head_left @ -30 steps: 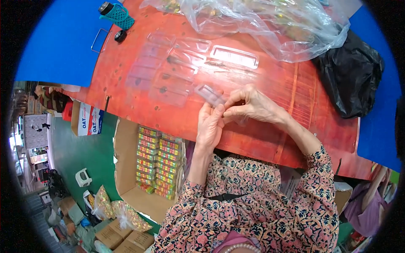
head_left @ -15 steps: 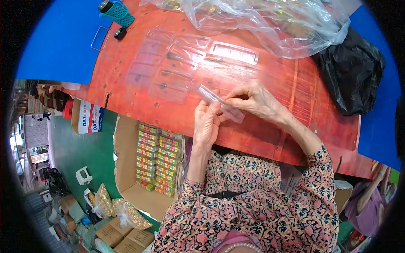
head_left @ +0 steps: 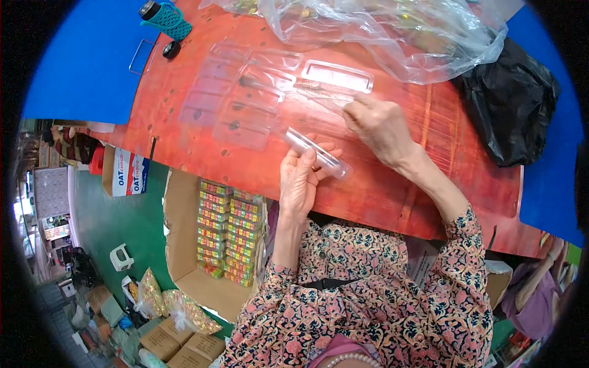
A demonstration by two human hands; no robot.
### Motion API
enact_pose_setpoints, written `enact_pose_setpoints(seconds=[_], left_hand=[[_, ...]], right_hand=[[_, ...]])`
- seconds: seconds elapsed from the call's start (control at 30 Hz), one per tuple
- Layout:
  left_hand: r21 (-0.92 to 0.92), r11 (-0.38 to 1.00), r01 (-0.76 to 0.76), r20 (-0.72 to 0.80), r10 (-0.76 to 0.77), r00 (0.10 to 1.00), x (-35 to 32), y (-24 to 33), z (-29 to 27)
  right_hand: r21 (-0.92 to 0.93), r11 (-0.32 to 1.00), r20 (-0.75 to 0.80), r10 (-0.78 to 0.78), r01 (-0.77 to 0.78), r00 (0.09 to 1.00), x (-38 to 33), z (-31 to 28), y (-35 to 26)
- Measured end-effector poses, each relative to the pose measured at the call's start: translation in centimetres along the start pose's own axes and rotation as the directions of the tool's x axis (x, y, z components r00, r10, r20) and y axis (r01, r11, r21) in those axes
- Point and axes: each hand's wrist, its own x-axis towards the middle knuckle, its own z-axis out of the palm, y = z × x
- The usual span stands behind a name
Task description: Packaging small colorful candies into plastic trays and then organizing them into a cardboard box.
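My left hand point(head_left: 302, 181) holds a long clear plastic tray point(head_left: 316, 152) by its near side, just above the front edge of the red-brown table point(head_left: 392, 190). My right hand point(head_left: 379, 126) is lifted off that tray and reaches toward the far side, fingers partly curled, near another clear tray point(head_left: 337, 76) lying flat on the table. Several more clear trays point(head_left: 236, 101) lie spread in rows to the left of it.
A big clear plastic bag point(head_left: 392, 34) with small items lies at the table's far side, a black bag point(head_left: 509, 101) at the right. A teal-sleeved bottle point(head_left: 164, 18) is at far left. Below the table, a cardboard box point(head_left: 230, 233) holds colourful packs.
Both hands were together on the clear tray; now my right hand has let go and moved up toward the far trays, while my left hand keeps holding the tray.
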Motion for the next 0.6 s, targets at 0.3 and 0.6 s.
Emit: enact_pose_setpoints(seconds=[0.3, 0.6], left_hand=[[-0.033, 0.999, 0.019, 0.017, -0.019, 1.0, -0.3, -0.6, 0.1], [-0.056, 0.998, 0.01, 0.051, -0.007, 0.999, -0.4, -0.1, 0.3]], right_hand=[[0.255, 0.959, 0.238, 0.059, -0.121, 0.969, -0.6, -0.2, -0.4], [0.683, 0.301, 0.695, 0.013, -0.666, 0.719, -1.2, -1.1, -2.1]])
